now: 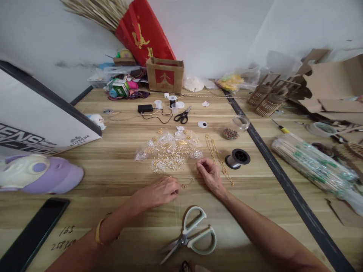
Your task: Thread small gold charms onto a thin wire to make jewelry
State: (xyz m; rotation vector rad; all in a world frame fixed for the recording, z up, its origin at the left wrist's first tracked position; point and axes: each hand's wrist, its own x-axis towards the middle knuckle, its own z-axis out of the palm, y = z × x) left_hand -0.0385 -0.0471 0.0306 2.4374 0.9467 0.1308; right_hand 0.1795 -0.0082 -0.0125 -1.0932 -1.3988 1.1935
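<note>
My left hand [159, 191] rests on the wooden table [119, 170], fingers curled and pinched at one end of a short gold chain piece [187, 183]. My right hand [208, 172] sits just right of that piece, fingers bent inward in a pinch; what they grip is too small to make out. Beyond both hands lies a spread of small clear bags with gold beads and findings [171, 148]. Two long gold chains [217, 155] run along the table beside my right hand, next to a spool of thread [237, 158].
Pale green scissors [193, 236] lie close in front of me. Black scissors [183, 115], a small bead jar [230, 133], a purple and white mask [39, 174], a dark tablet [34, 232], a bundle of sticks in plastic [312, 164], cardboard pieces and paper bags ring the table.
</note>
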